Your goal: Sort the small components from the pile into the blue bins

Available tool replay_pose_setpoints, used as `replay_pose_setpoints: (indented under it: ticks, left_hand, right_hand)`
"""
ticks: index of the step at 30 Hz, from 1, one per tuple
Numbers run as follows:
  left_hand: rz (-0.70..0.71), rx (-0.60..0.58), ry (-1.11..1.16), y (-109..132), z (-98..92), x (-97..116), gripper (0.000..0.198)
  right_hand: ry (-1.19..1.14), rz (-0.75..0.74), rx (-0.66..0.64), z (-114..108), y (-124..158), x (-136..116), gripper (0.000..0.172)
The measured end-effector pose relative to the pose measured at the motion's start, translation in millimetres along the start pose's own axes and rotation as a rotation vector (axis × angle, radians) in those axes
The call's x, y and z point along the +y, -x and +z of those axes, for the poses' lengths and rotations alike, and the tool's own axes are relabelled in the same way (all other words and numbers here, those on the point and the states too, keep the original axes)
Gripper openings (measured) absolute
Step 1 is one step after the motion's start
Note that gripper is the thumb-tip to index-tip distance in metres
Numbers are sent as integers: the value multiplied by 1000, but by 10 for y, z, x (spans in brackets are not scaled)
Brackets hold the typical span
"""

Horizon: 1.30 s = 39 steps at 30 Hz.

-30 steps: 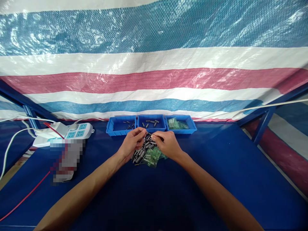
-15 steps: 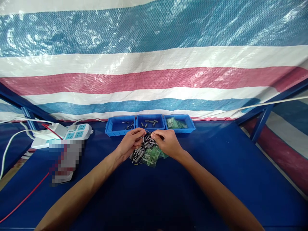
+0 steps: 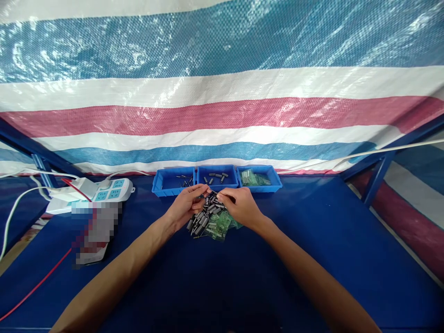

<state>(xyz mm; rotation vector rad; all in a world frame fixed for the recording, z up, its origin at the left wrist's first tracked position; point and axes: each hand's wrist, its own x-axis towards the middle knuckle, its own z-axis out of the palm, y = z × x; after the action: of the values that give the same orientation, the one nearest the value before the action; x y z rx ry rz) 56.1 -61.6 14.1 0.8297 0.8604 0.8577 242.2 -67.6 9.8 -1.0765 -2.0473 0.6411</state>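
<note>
Over a pile of small parts, my left hand and my right hand meet fingertip to fingertip. Both are closed in a pinch at the two ends of a thin dark rod, too small to name further. Beneath them lie dark grey cylinders mixed with thin pins. Green-tinted plastic bags with small pale pieces lie at the pile's front right. Part of the pile is hidden behind my hands and fingers.
Behind the pile stand three blue bins: a left bin with thin dark pins, a middle bin with grey cylinders, a right bin with green bags. At left are a power strip, cables and a blurred-out object on the blue table.
My hands stay over the pile in nearly the same pose. Only a slight shift shows at the fingertips around the thin rod.
</note>
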Motion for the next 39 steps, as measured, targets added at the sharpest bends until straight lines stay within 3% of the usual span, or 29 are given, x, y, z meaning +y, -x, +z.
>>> replay_pose_setpoints:
  ticks: [39]
  left_hand:
    - [-60, -72, 14, 25, 30, 24, 26]
  right_hand:
    - [7, -16, -13, -4, -1, -31, 35]
